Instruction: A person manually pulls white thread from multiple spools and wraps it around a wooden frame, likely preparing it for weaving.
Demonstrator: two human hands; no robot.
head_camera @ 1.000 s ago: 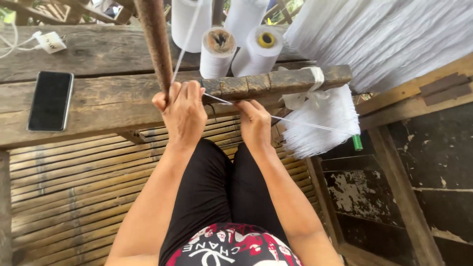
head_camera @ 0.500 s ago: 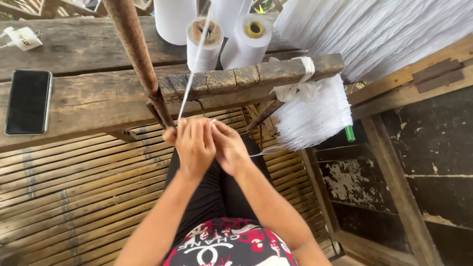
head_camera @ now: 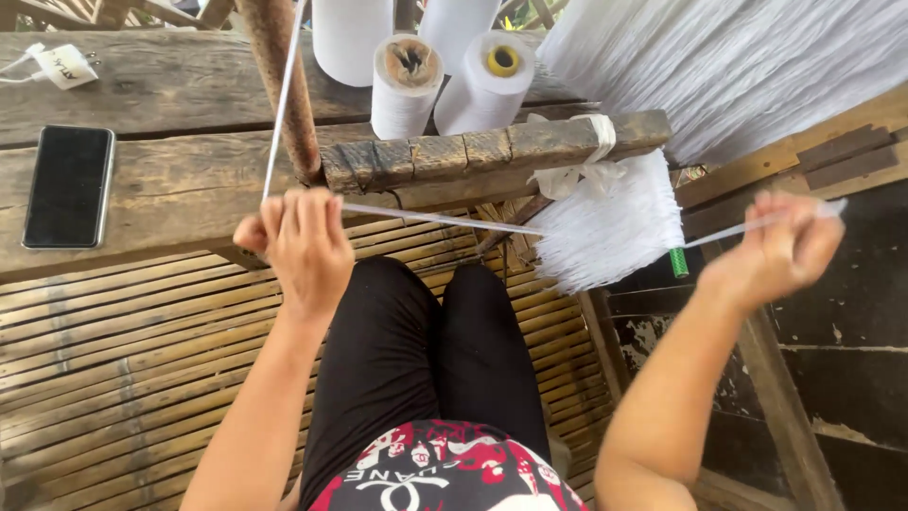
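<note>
The left hand (head_camera: 301,238) gripped white thread (head_camera: 445,220) below the wooden beam's (head_camera: 492,151) front edge. The right hand (head_camera: 777,248) pinched the thread's other end, stretched taut over open bamboo floor (head_camera: 123,360).

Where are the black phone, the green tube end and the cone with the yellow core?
black phone (head_camera: 68,186), head view, middle of its dark screen.
green tube end (head_camera: 678,263), head view, on its ribbed green side.
cone with the yellow core (head_camera: 502,61), head view, on the yellow ring at its top.

2 hands apart, left hand (head_camera: 301,238) and right hand (head_camera: 781,248) closed.
</note>
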